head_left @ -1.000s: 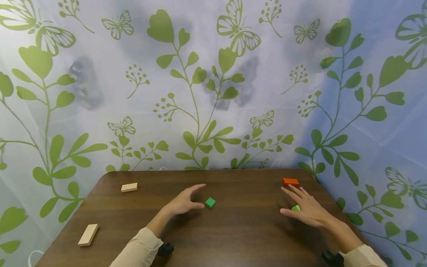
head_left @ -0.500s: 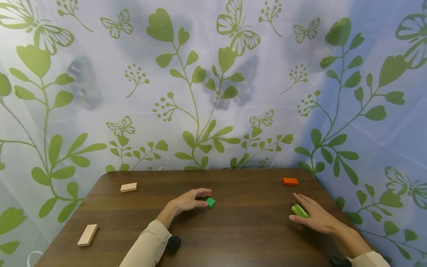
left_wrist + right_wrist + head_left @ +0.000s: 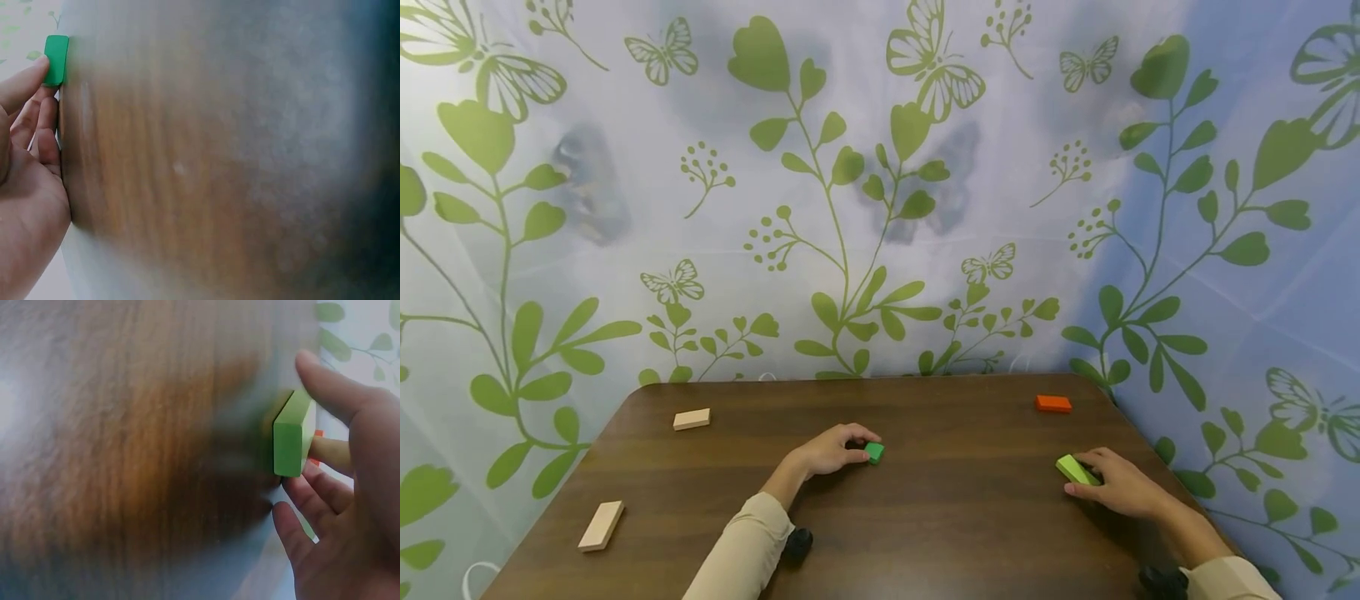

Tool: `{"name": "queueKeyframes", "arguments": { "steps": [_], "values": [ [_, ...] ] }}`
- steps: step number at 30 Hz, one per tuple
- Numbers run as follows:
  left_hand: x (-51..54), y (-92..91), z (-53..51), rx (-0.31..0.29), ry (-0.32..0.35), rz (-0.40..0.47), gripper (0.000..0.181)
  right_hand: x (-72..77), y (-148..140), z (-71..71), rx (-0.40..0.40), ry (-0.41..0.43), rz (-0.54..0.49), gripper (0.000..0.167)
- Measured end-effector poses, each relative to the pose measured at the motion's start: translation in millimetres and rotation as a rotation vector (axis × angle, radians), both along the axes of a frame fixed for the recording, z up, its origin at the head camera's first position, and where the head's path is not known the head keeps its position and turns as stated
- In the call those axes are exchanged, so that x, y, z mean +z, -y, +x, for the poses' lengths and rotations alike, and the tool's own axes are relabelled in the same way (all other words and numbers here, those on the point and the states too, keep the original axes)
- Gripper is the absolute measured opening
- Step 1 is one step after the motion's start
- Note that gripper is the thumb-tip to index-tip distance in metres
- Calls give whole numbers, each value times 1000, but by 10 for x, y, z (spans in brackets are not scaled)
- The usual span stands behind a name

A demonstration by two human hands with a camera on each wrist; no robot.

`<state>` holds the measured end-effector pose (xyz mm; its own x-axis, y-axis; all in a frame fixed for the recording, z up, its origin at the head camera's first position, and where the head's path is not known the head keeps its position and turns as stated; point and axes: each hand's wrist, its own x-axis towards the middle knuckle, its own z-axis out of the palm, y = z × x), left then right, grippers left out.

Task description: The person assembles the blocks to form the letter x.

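Note:
My left hand (image 3: 829,452) pinches a small green block (image 3: 874,452) near the middle of the table; in the left wrist view the thumb meets the block (image 3: 56,59), with the fingers behind it. My right hand (image 3: 1116,483) is around a light green rectangular block (image 3: 1077,470) that lies on the table at the right. Its fingers bend over the far side of that block, while in the right wrist view the thumb (image 3: 331,387) looks straight and apart from the block (image 3: 289,447).
On the brown table (image 3: 940,533), an orange-red block (image 3: 1053,403) lies beyond my right hand. Two pale wooden blocks lie at the left, one farther back (image 3: 692,419) and one nearer (image 3: 602,526). A leaf-patterned curtain (image 3: 880,208) hangs behind the table.
My left hand has moved right and its fingers have come together on the green block. My right hand has come down to the light green block, its fingers bending more.

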<state>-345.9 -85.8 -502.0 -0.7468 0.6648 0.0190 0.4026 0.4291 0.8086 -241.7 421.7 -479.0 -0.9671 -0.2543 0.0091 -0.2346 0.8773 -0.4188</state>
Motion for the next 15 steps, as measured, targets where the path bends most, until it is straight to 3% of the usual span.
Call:
{"name": "queueKeyframes", "arguments": {
  "steps": [8, 15],
  "values": [
    [6, 7, -5, 8, -2, 11, 29, -22, 55, -121, -63, -19, -29, 46],
    [20, -13, -17, 18, 25, 13, 30, -15, 68, -139, -100, -27, -38, 37]
  ]
}}
